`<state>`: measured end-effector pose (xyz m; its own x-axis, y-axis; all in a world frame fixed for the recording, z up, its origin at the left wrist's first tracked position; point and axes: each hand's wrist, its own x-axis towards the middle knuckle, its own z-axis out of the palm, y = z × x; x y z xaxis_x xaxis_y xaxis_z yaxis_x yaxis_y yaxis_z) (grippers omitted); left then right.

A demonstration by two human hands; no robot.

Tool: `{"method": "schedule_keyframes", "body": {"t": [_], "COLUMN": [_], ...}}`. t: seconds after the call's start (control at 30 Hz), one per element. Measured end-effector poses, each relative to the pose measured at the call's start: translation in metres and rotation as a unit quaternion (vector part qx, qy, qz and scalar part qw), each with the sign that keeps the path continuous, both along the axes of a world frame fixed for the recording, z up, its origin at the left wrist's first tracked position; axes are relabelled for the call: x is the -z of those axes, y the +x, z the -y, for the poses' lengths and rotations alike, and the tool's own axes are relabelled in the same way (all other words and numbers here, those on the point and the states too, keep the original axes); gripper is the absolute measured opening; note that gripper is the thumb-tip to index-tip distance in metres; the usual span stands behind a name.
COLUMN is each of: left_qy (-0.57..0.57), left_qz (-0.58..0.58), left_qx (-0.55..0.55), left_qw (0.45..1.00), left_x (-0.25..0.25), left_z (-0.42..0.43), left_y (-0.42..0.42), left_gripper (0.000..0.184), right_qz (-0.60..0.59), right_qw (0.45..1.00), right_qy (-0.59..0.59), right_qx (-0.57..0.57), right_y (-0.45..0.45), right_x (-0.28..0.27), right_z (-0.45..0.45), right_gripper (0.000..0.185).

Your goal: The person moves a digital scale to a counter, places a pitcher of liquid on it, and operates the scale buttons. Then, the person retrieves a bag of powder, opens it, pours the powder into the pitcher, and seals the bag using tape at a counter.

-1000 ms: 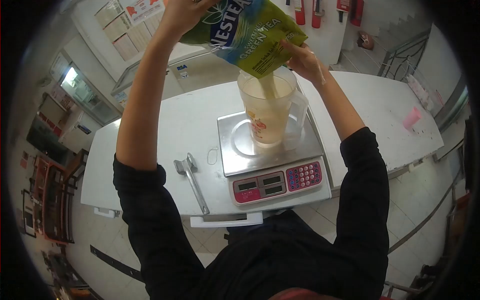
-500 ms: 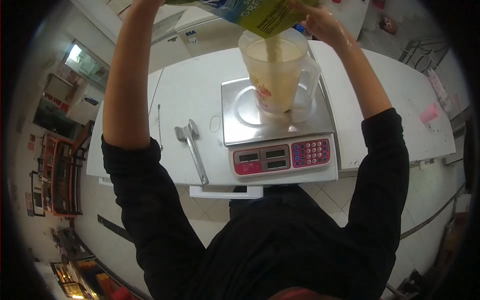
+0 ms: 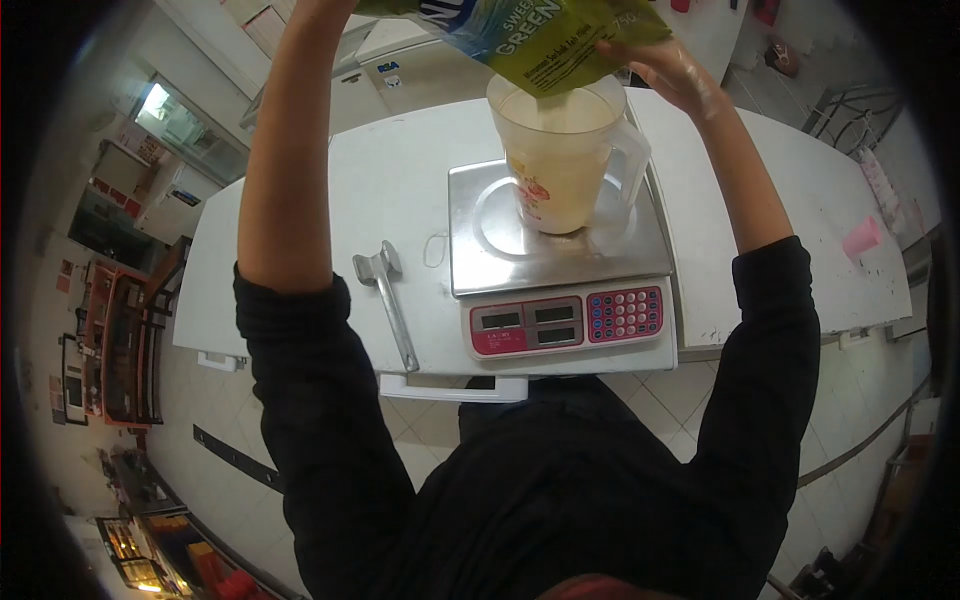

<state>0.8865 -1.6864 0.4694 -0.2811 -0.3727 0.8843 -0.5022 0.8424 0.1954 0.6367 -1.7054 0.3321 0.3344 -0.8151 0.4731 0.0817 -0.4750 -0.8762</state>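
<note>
A green and blue pouch (image 3: 560, 50) labelled "Sweet Green" is tipped mouth-down over a plastic jug (image 3: 560, 170). Pale powder (image 3: 550, 115) falls from it into the jug. My right hand (image 3: 672, 78) grips the pouch's right side, with whitish powder on the skin near the wrist. Beyond the top edge of the view my left hand is hidden; only its forearm shows, reaching toward the pouch's other end. The translucent jug, with a red print and a handle on its right, stands upright on the steel plate of a digital scale (image 3: 560, 320).
Left of the scale, a metal scoop-headed tool (image 3: 388, 300) lies on the white table (image 3: 390, 170). A pink cup (image 3: 860, 237) rests at the far right. A white handle (image 3: 455, 388) juts from the table's front edge.
The pouch has shifted slightly down and right, showing more of its label. My left forearm has moved right. The view has shifted a little, and the powder stream looks shorter.
</note>
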Motion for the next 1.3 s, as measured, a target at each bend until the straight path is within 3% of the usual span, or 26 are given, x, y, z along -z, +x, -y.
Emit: {"method": "schedule_keyframes", "body": {"t": [0.2, 0.3, 0.4, 0.5, 0.53, 0.63, 0.73, 0.8, 0.93, 1.03, 1.13, 1.3], "left_qy": [0.013, 0.0, 0.045, 0.015, 0.003, 0.024, 0.073, 0.039, 0.031, 0.031, 0.044, 0.038], "left_qz": [-0.032, 0.02, -0.036, -0.045, -0.054, -0.025, -0.049, -0.075, -0.06, -0.052, -0.123, -0.162], "left_qx": [0.059, -0.004, 0.08, -0.006, 0.048, -0.025, -0.015, 0.022, 0.068, 0.036, -0.046, 0.019], "left_qw": [0.998, 1.0, 0.995, 0.999, 0.997, 0.999, 0.996, 0.996, 0.995, 0.998, 0.99, 0.986], "left_x": [-0.002, -0.006, -0.006, -0.006, -0.006, -0.003, -0.002, -0.001, 0.002, 0.004, 0.008, 0.012], "left_z": [0.012, 0.002, 0.006, -0.001, 0.004, 0.01, 0.005, 0.013, 0.018, 0.017, 0.009, 0.012], "left_y": [-0.003, -0.006, -0.004, -0.002, 0.001, 0.007, 0.009, 0.015, 0.02, 0.024, 0.027, 0.038], "left_gripper": [0.021, 0.02, 0.019, 0.019, 0.02, 0.021, 0.02, 0.021, 0.02, 0.017, 0.016, 0.018], "right_qz": [-0.049, -0.091, -0.085, -0.097, -0.099, -0.082, -0.043, -0.054, -0.046, -0.045, -0.058, -0.09], "right_qw": [0.997, 0.993, 0.995, 0.995, 0.995, 0.996, 0.999, 0.998, 0.998, 0.997, 0.997, 0.995], "right_qy": [0.051, 0.069, 0.057, 0.005, 0.016, 0.034, 0.026, 0.037, 0.036, 0.049, 0.048, 0.035], "right_qx": [0.017, 0.043, 0.019, -0.017, -0.008, 0.013, 0.017, 0.013, 0.025, 0.029, 0.033, 0.035], "right_y": [-0.008, -0.017, -0.016, -0.016, -0.018, -0.02, -0.016, -0.017, -0.018, -0.016, -0.011, -0.01], "right_x": [0.003, 0.009, 0.008, 0.004, 0.005, 0.006, 0.003, 0.002, 0.008, 0.008, 0.007, -0.002], "right_z": [0.002, 0.007, 0.003, -0.002, -0.001, -0.003, -0.01, -0.012, -0.009, -0.009, -0.009, -0.017], "right_gripper": [0.05, 0.051, 0.05, 0.052, 0.055, 0.066, 0.077, 0.083, 0.084, 0.084, 0.084, 0.083]}}
